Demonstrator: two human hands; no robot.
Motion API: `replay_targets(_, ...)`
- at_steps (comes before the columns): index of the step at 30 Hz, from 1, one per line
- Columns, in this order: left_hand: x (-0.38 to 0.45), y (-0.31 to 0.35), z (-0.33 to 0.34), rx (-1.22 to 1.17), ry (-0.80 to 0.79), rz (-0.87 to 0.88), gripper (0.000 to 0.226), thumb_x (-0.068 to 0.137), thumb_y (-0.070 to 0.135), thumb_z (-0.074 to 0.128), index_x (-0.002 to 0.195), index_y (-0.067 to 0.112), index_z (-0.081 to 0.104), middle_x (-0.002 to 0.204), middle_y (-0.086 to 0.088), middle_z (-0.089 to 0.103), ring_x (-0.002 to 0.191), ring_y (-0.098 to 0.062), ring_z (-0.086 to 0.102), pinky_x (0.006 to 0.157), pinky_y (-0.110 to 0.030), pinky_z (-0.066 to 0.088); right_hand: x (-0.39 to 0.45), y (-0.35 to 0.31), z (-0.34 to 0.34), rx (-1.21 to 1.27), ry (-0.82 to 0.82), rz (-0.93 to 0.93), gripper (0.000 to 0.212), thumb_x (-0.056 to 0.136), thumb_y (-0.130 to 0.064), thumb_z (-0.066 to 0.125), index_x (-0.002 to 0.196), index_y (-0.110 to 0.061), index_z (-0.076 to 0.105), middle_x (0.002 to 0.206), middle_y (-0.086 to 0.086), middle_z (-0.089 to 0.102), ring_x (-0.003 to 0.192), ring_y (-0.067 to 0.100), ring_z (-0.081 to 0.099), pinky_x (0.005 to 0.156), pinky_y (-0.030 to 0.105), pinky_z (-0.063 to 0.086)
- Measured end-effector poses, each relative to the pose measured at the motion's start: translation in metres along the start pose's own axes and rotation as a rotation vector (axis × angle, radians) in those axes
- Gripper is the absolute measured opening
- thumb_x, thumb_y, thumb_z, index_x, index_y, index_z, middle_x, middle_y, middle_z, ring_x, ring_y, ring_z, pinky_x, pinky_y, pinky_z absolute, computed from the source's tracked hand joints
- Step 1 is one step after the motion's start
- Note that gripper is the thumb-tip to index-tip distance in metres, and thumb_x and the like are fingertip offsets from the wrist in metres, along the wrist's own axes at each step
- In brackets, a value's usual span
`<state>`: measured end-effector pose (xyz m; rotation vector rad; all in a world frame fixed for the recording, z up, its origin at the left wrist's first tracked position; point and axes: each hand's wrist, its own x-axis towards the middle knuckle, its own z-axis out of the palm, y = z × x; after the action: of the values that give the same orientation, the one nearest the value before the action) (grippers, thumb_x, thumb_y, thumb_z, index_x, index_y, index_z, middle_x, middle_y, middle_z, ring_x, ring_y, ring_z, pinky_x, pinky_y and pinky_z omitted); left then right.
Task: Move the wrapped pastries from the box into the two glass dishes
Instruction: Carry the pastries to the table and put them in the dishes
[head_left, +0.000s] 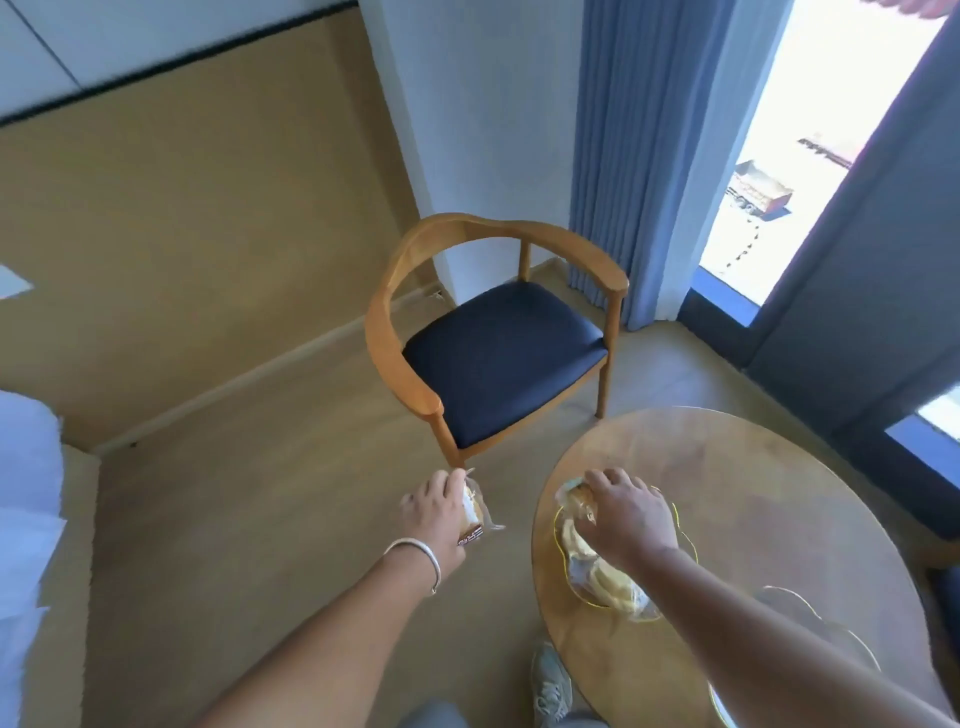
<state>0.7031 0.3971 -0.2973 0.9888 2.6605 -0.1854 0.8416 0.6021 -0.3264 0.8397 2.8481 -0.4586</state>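
Wooden armchair (498, 332) beside blue curtains (639, 156), bright window (789, 156).

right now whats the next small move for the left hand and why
Probably carry the left hand rightward over the table. It grips a wrapped pastry above the floor, short of the table edge, while the right hand places another in the near glass dish.

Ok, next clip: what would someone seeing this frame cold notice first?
Probably the two bare arms reaching in from the bottom: the left hand holds a wrapped pastry over the floor, while the right hand sets another pastry into a glass dish on the round table. Behind them, the wooden chair with its dark seat fills the middle, and the bright window glares at upper right.
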Motion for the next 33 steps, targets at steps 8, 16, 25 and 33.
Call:
replay_targets(8, 0.091, 0.06, 0.002, 0.148, -0.044, 0.392, 0.09, 0.068, 0.032, 0.079, 0.138, 0.026, 0.022, 0.126, 0.002, 0.042, 0.117, -0.02, 0.046, 0.095, -0.034, 0.039, -0.01, 0.069, 0.013, 0.076, -0.04, 0.384, 0.049, 0.083, -0.052, 0.054, 0.123, -0.025, 0.049, 0.121, -0.001, 0.058, 0.112, 0.024, 0.056, 0.088, 0.036, 0.044)
replay_targets(16, 0.168, 0.121, 0.025, 0.227, -0.106, 0.744, 0.089, 0.072, 0.025, 0.075, 0.143, 0.029, 0.021, 0.129, -0.003, 0.034, 0.119, -0.023, 0.038, 0.099, -0.033, 0.034, -0.018, 0.089, 0.027, 0.13, -0.098, 0.708, 0.049, 0.084, -0.051, 0.051, 0.122, -0.02, 0.049, 0.122, 0.003, 0.055, 0.11, 0.026, 0.057, 0.087, 0.038, 0.046)
replay_targets(25, 0.204, 0.165, 0.066, 0.394, -0.209, 1.002, 0.1, 0.072, 0.025, 0.078, 0.146, 0.024, 0.012, 0.142, -0.008, 0.028, 0.131, -0.026, 0.03, 0.106, -0.036, 0.029, -0.009, 0.088, 0.055, 0.212, -0.127, 0.893, 0.045, 0.084, -0.055, 0.047, 0.111, -0.019, 0.053, 0.109, 0.001, 0.055, 0.103, 0.026, 0.06, 0.076, 0.038, 0.049)
replay_targets(33, 0.222, 0.193, 0.085, 0.456, -0.206, 1.114, 0.084, 0.082, 0.018, 0.068, 0.147, 0.019, 0.015, 0.14, -0.008, 0.033, 0.127, -0.025, 0.034, 0.104, -0.034, 0.031, 0.017, 0.093, 0.088, 0.279, -0.119, 0.944, 0.058, 0.075, -0.073, 0.048, 0.106, -0.025, 0.06, 0.095, -0.001, 0.058, 0.091, 0.025, 0.063, 0.071, 0.035, 0.046)
